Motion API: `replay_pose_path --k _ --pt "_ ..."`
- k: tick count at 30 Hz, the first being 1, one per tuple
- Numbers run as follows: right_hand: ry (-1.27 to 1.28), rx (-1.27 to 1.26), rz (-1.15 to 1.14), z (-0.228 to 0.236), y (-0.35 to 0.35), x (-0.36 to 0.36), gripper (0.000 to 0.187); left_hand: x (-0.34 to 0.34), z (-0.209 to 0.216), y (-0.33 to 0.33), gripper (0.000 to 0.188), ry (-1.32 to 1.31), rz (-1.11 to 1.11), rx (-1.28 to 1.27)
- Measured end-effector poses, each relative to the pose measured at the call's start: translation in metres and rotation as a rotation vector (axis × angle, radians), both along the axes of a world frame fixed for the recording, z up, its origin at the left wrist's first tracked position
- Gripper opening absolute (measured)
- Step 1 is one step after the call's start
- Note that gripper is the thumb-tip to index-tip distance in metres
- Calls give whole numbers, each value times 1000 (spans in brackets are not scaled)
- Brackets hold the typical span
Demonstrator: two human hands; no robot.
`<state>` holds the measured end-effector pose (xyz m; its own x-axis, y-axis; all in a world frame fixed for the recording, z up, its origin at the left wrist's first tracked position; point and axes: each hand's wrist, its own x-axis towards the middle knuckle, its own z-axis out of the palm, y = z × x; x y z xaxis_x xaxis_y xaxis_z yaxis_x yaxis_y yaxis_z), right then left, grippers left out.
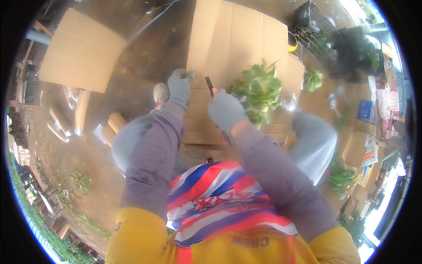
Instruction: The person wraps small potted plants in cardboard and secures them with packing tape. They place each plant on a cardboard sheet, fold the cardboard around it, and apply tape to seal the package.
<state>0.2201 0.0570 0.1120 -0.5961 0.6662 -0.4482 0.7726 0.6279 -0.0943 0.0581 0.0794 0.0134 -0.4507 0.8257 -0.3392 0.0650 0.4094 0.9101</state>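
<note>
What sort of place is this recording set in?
Probably an outdoor plant nursery or garden work yard. Flattened cardboard sheets lie on bare dirt, a leafy green plant sits by the gloved right hand, and black plastic crates hold more greenery.

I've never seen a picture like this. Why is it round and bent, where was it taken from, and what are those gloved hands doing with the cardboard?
There is no machine here: a person wears a wide-angle camera on the head, looking down, so straight edges curve toward the rim. The forearms in purple-grey sleeves coming up from below are the person's own. The left hand, in a grey glove, presses on the edge of a large flattened cardboard sheet lying on the brown ground. The right hand, also gloved, grips a slim tool with a dark tip against that cardboard; I cannot tell what kind. Right beside it sits a leafy green plant. Another cardboard sheet lies to the left, and black crates stand at upper right.
</note>
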Motion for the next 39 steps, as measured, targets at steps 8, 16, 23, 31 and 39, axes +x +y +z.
replay_pose_path --k 8,16,23,31,39 --pt "165 -172 -312 6 27 -27 34 7 35 -10 16 257 -3 48" --pt "71 -396 -234 40 31 -25 37 13 24 1 15 159 110 230" --pt "20 -118 360 4 6 1 31 14 20 7 13 129 124 186" --pt "245 -599 -469 12 42 -6 31 18 29 7 10 114 54 363" --pt "214 -417 -278 -21 -49 35 32 20 25 22 10 -12 104 357"
